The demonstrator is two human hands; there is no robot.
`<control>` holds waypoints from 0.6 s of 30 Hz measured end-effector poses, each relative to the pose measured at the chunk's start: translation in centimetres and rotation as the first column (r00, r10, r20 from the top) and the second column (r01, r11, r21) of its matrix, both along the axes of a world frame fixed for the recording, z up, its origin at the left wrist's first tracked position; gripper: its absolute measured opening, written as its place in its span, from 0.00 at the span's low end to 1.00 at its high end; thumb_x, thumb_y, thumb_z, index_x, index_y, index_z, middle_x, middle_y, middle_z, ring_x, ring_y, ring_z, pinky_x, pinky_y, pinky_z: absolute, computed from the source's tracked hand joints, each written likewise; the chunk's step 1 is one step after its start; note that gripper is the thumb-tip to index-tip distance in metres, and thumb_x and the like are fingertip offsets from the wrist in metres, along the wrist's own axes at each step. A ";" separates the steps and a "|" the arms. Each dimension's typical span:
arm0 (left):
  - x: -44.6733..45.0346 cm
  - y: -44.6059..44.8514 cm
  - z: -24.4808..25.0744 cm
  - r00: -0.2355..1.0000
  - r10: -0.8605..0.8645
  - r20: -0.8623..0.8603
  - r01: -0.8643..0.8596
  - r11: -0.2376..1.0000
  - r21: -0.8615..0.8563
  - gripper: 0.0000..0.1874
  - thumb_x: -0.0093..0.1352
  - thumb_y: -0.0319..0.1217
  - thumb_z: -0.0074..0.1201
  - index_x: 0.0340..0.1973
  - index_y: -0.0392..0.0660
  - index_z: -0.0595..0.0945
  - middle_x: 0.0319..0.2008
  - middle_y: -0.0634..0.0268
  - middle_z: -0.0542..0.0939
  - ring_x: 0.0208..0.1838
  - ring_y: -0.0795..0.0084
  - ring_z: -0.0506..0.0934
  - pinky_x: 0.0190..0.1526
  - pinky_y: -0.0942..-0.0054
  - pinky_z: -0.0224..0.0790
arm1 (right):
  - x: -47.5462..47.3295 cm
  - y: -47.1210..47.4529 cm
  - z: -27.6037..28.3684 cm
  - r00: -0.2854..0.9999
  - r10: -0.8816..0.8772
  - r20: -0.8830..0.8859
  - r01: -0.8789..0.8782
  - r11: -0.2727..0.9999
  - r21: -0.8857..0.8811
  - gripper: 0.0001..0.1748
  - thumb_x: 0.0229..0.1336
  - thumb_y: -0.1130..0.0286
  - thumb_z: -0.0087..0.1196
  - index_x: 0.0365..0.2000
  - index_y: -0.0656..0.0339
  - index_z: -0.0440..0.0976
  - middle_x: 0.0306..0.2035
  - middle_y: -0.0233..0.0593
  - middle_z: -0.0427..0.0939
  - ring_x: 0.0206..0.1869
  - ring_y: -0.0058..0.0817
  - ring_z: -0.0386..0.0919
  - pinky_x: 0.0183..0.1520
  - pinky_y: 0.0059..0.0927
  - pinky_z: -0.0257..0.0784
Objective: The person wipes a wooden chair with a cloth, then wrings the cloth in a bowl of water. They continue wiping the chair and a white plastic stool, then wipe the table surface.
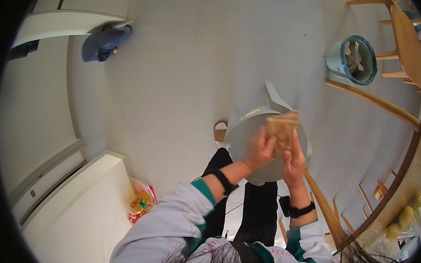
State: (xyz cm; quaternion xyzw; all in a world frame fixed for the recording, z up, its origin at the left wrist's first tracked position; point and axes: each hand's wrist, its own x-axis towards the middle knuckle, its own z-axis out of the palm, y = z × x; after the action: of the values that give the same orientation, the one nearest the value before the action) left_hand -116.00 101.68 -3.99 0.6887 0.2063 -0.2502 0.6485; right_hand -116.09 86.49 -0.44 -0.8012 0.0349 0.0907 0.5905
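A tan-brown piece, likely folded cloth or paper [281,128], is blurred by motion between my two hands. My left hand [260,149] is at its lower left side with the fingers bent against it. On the other side, my right hand [293,166] holds it with the index finger stretched along its edge. Both hands are above a round grey plastic tub or stool [242,144]; I cannot tell which. It has a yellow label on its rim and a grey arm [275,97] sticking out at the far side. It stands between my legs, and the hands cover part of it.
A wooden table [385,202] curves along the right, bearing yellow produce in a clear bag [405,220]. Beyond it are a wooden chair [407,46] and a pale blue bin [336,59] holding plastic. A blue elephant figure [108,42] and white cabinet [82,185] stand left.
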 end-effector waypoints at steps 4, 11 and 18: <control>2.0 6.0 -1.6 0.941 -0.228 0.251 0.054 0.832 0.552 0.21 0.68 0.34 0.57 0.52 0.40 0.68 0.53 0.46 0.73 0.54 0.45 0.74 0.49 0.51 0.67 | 5.0 1.2 -5.5 0.973 -0.060 0.221 0.150 0.897 -0.416 0.26 0.71 0.65 0.46 0.65 0.63 0.64 0.65 0.49 0.70 0.67 0.41 0.68 0.71 0.43 0.58; 2.0 6.2 -3.4 0.756 -0.496 0.427 0.130 0.753 0.645 0.37 0.65 0.32 0.61 0.66 0.41 0.61 0.59 0.54 0.70 0.60 0.52 0.69 0.59 0.54 0.62 | 5.5 1.8 -10.2 0.964 0.040 0.261 0.175 0.644 -0.744 0.20 0.62 0.64 0.53 0.53 0.57 0.72 0.50 0.39 0.77 0.51 0.39 0.74 0.54 0.42 0.66; 6.4 7.9 -5.5 0.805 -0.491 0.333 0.283 0.811 0.511 0.25 0.69 0.31 0.55 0.62 0.43 0.73 0.58 0.53 0.72 0.59 0.51 0.70 0.60 0.55 0.63 | 5.8 2.0 -9.5 0.979 0.030 0.201 0.137 0.634 -0.761 0.20 0.62 0.65 0.53 0.53 0.56 0.72 0.51 0.38 0.77 0.53 0.39 0.73 0.55 0.43 0.66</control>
State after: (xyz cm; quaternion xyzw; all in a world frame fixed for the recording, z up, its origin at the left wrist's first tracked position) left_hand -109.62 109.59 -9.46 0.8823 -0.0477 -0.1614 0.4395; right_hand -110.28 88.49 -9.98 -0.9798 0.0362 -0.0293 0.1945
